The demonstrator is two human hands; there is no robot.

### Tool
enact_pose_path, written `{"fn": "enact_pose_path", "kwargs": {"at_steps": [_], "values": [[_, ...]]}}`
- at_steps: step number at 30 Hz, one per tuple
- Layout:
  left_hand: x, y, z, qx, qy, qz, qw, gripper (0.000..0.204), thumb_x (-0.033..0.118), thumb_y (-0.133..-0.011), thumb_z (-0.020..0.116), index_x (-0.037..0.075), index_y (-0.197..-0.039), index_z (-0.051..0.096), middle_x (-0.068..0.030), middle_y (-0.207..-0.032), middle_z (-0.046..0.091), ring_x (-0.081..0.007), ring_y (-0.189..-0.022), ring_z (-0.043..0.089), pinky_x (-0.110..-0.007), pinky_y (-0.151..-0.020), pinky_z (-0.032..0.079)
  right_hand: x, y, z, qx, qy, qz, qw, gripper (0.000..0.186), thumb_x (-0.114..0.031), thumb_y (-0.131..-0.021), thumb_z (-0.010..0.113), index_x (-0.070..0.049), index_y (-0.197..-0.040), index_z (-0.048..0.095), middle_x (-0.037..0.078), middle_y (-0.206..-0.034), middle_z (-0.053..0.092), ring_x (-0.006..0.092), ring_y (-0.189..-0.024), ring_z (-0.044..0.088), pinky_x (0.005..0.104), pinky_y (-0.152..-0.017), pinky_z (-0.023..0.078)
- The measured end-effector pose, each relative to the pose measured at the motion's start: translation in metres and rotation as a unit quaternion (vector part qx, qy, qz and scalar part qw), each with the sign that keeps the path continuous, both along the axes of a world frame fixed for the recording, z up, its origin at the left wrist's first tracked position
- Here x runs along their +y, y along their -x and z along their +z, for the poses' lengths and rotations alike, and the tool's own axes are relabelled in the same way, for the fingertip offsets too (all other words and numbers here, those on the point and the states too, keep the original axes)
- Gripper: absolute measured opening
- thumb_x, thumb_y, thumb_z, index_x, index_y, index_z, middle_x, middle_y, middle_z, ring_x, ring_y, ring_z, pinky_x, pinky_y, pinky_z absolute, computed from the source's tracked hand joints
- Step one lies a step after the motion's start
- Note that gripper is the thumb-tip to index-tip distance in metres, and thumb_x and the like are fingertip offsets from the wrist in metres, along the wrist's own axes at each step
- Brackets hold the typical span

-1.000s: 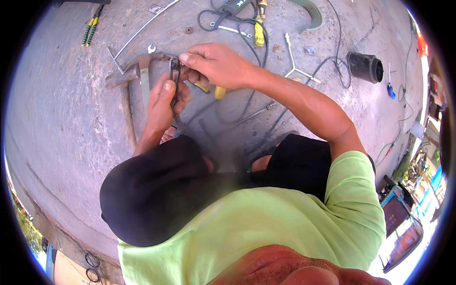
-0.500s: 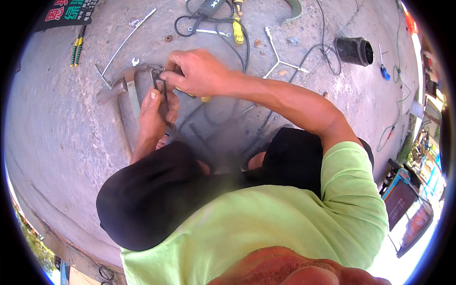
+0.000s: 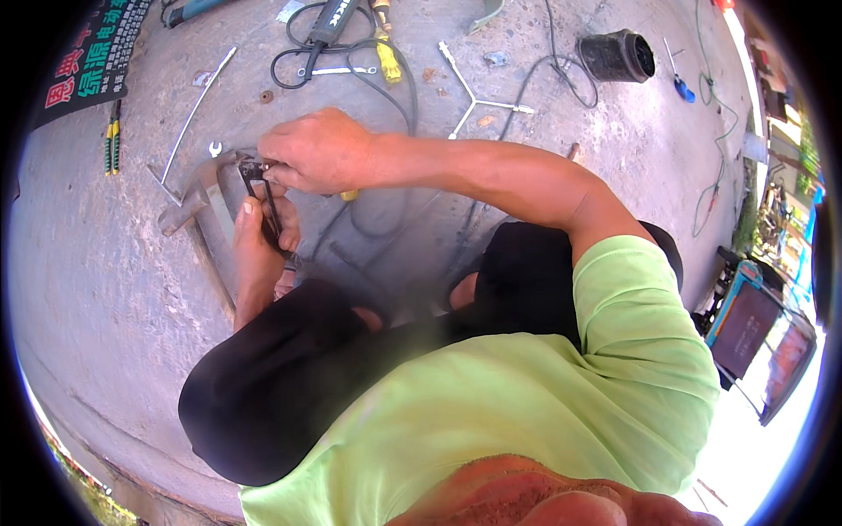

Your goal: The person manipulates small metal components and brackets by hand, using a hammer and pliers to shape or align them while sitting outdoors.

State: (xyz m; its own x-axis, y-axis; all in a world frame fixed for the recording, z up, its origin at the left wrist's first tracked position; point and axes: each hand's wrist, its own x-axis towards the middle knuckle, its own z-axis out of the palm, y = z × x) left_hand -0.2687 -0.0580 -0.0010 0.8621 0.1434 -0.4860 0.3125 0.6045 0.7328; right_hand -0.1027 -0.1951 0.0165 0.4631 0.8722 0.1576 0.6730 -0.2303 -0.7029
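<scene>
Surface: bare grey concrete floor (image 3: pixel 105 289), outdoors, sunlit. Landmark: hammer (image 3: pixel 195 203) lying flat on floor. Small dark metal part (image 3: pixel 256 171) just right of hammer head. Right hand (image 3: pixel 317 151) pinches part from above; left hand (image 3: pixel 260 238) grips it from below. Three-way wrench (image 3: pixel 476 98) and black cup (image 3: pixel 617 56) well right of hammer; green-handled pliers (image 3: pixel 111 140) left of it.

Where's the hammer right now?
In the head view the hammer lies on the concrete floor at left, its head just left of the left hand and the small dark metal part both hands grip.
</scene>
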Motion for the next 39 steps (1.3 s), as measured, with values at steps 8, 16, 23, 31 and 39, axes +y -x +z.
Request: {"fn": "enact_pose_path", "kwargs": {"at_steps": [8,16,23,31,39], "values": [[0.013,-0.004,0.000,-0.019,0.065,0.039,0.997,0.053,0.052,-0.107,0.037,0.005,-0.116,0.058,-0.0046,-0.076,0.056,-0.0117,-0.050,0.039,-0.028,-0.049,0.032,-0.017,-0.008,0.005,0.433,0.031,0.055,0.899,0.025,-0.024,-0.090,0.060,-0.004,-0.102,0.069,0.011,-0.092,0.072,0.0218,-0.077,0.070,0.0339,-0.064,0.053],[0.007,0.000,-0.011,0.036,0.028,0.020,0.999,0.054,0.053,-0.102,0.049,0.002,-0.118,0.058,-0.0051,-0.079,0.059,-0.0148,-0.055,0.046,-0.031,-0.053,0.037,-0.080,-0.066,0.016,0.680,-0.005,0.041,0.732,0.025,-0.024,-0.093,0.058,-0.001,-0.099,0.066,0.008,-0.090,0.066,0.0144,-0.081,0.066,0.0278,-0.064,0.051],[0.001,-0.001,-0.011,0.040,-0.003,0.008,0.999,0.051,0.049,-0.102,0.050,0.002,-0.119,0.058,-0.0055,-0.081,0.059,-0.0149,-0.057,0.048,-0.030,-0.055,0.039,-0.185,-0.159,-0.029,0.265,0.262,-0.266,0.889,0.045,-0.044,-0.090,0.069,-0.001,-0.105,0.070,0.000,-0.070,0.051,0.0098,-0.059,0.043,0.0276,-0.054,0.037],[-0.008,-0.006,-0.010,0.057,-0.037,-0.004,0.998,0.040,0.038,-0.103,0.052,0.002,-0.120,0.056,-0.0050,-0.082,0.058,-0.0136,-0.060,0.048,-0.029,-0.056,0.040,-0.300,-0.220,-0.131,0.129,0.402,-0.430,0.798,0.068,-0.057,-0.080,0.072,0.006,-0.108,0.072,0.022,-0.101,0.073,0.0327,-0.094,0.070,0.0406,-0.082,0.053],[-0.018,-0.015,-0.007,0.026,-0.140,-0.056,0.988,0.032,0.021,-0.096,0.064,0.000,-0.119,0.054,-0.0038,-0.080,0.059,-0.0084,-0.062,0.048,-0.024,-0.059,0.040,-0.307,-0.229,-0.153,0.193,0.379,-0.381,0.821,0.058,-0.047,-0.081,0.077,0.004,-0.107,0.073,0.017,-0.098,0.072,0.0296,-0.084,0.067,0.0412,-0.076,0.052]]}}
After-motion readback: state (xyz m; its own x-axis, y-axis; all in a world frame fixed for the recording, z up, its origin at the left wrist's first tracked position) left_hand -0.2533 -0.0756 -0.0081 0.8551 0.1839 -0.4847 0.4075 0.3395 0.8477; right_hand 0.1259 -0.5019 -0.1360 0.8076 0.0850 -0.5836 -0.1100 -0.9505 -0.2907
